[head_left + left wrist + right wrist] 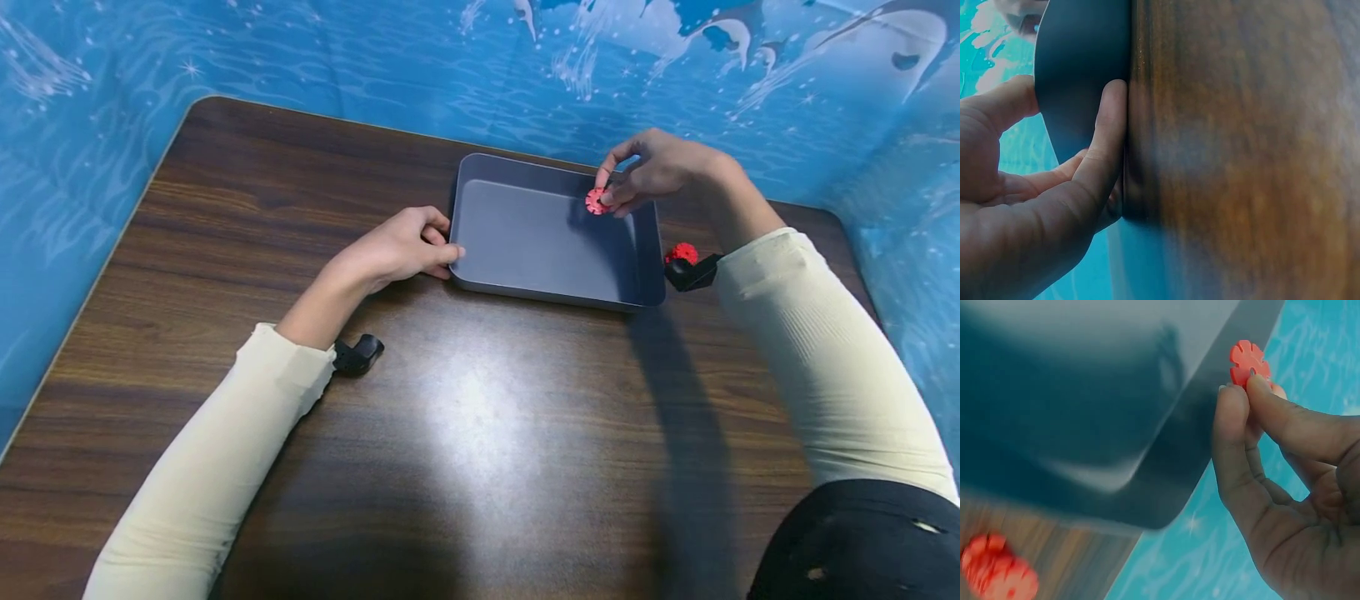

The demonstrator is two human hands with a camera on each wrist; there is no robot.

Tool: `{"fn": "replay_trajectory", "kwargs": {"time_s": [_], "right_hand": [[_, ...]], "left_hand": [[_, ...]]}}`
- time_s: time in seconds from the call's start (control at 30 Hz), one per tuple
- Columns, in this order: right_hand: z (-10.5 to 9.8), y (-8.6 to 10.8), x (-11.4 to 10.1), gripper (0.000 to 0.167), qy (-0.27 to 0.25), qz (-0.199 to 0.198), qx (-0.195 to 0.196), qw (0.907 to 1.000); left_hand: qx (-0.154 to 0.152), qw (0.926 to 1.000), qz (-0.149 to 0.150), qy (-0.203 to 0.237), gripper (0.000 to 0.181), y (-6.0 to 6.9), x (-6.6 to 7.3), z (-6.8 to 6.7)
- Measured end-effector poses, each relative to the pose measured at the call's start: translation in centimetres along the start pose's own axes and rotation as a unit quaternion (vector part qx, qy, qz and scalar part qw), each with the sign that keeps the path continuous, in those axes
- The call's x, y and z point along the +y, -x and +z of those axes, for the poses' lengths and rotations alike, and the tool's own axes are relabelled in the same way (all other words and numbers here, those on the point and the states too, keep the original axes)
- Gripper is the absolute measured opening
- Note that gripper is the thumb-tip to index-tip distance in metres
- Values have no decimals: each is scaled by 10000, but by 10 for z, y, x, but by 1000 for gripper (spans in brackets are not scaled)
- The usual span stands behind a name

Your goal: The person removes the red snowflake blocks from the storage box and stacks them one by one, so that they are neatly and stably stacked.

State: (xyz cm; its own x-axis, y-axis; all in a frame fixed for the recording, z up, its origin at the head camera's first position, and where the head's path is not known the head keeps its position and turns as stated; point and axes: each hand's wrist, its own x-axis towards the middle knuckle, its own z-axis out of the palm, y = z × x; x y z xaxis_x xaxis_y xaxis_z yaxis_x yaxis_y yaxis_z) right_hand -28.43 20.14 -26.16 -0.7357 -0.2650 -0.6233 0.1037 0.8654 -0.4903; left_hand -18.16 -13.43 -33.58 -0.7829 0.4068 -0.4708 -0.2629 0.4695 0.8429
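A shallow dark grey rectangular baking tray (525, 233) lies on the table. At its left end my left hand (405, 244) holds the wall, the thumb at the rim and the other fingers along the outside; the left wrist view shows a fingertip (1114, 94) low on that wall by the tabletop. Over the tray's right side, my right hand (654, 172) pinches a red notched plastic disc (596, 201) between thumb and fingers. In the right wrist view that flower-edged disc (1250, 361) stands above the tray's edge.
Several more red notched discs (682, 253) lie on the table just right of the tray, partly hidden behind the black wrist camera mount (693, 272). The brown wood-grain table (360, 467) ends close behind the tray, against a blue sea-patterned cloth (420, 67).
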Motion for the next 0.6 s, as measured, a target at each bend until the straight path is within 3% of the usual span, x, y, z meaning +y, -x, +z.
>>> {"fn": "replay_trajectory", "kwargs": {"time_s": [0.23,0.37,0.6], "right_hand": [[-16,17,40,23,-1,164,281,9995],[-26,29,66,24,418,329,441,9976],[-38,49,102,25,552,637,620,9945]], "left_hand": [[4,10000,34,38,68,0,0,0],[5,10000,65,35,68,0,-1,0],[11,10000,75,26,69,1,0,1]]}}
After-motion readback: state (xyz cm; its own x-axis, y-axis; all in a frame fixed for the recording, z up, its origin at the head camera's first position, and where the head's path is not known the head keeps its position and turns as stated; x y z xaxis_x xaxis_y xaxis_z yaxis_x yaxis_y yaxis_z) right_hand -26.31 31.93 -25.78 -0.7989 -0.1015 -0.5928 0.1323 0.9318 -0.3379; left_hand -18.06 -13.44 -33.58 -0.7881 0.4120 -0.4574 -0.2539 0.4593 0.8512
